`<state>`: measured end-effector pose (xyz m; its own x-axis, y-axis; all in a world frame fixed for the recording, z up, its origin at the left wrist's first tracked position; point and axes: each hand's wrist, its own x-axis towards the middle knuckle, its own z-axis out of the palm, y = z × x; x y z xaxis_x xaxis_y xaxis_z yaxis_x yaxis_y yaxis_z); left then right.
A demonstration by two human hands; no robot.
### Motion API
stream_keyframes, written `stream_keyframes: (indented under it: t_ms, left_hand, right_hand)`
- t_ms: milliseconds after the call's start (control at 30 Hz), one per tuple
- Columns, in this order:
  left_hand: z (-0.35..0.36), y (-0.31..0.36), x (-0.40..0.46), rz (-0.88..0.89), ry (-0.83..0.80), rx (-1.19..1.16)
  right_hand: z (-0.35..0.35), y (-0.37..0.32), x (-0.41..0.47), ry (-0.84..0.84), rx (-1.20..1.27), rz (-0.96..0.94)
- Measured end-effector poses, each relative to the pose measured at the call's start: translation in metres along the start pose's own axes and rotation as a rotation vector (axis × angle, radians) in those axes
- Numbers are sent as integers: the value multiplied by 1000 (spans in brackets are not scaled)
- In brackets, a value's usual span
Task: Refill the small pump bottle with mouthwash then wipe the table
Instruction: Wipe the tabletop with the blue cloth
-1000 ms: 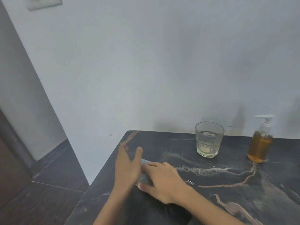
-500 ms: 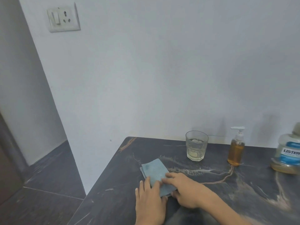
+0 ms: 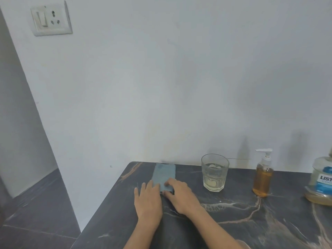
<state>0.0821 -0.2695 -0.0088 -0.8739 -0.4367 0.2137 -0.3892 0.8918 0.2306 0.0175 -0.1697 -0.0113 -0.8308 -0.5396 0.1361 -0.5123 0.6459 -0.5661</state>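
On cloth — flat hands pressing.

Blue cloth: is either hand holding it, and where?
Both hands, left and right, press the blue cloth flat at its near end; neither grips it.

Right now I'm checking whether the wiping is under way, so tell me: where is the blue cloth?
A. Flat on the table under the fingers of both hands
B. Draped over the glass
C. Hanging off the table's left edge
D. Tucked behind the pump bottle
A: the blue cloth lies flat on the dark table near its back left corner, with the left hand and right hand resting on its near end.
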Motion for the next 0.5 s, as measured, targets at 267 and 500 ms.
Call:
stream_keyframes:
  t_ms: [267,500]
  left_hand:
    - [25,-11,5,-72,28,-164]
    - [26,-9,7,-88,55,-218]
  right_hand:
    - [18,15,11,33,-63,-110]
    - [21,16,12,86,-83,-127]
